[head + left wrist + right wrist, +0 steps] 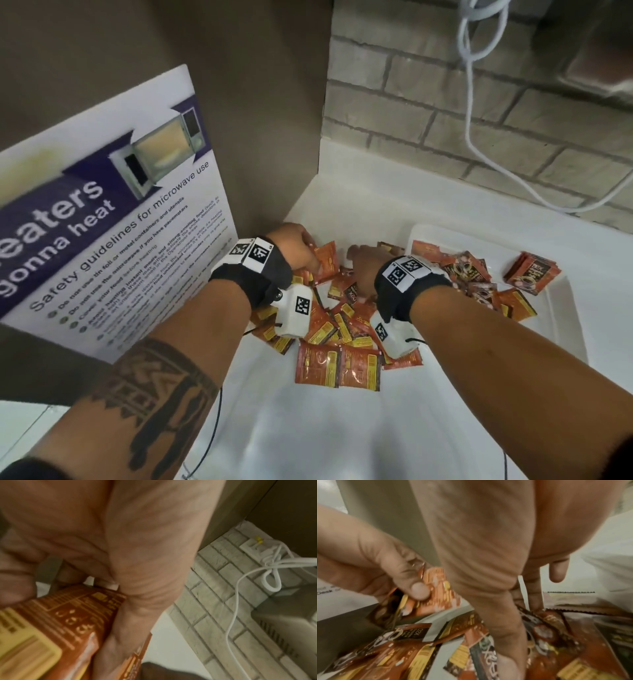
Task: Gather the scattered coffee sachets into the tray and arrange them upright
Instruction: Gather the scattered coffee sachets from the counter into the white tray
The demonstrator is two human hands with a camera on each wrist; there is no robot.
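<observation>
- Sachet (326, 261) is sitting pinched in left hand (297, 247) fingers (418, 591), above the sachet pile (342, 337) left of the tray (567, 308).
- Right hand (367, 270) fingers (533, 595) are pressing straight into the pile, gripping nothing.

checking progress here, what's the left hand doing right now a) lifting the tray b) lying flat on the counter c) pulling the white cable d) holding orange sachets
d: the left hand has its thumb and fingers pinched on a few orange sachets above the scattered pile, clear of the tray and the white cable.
</observation>
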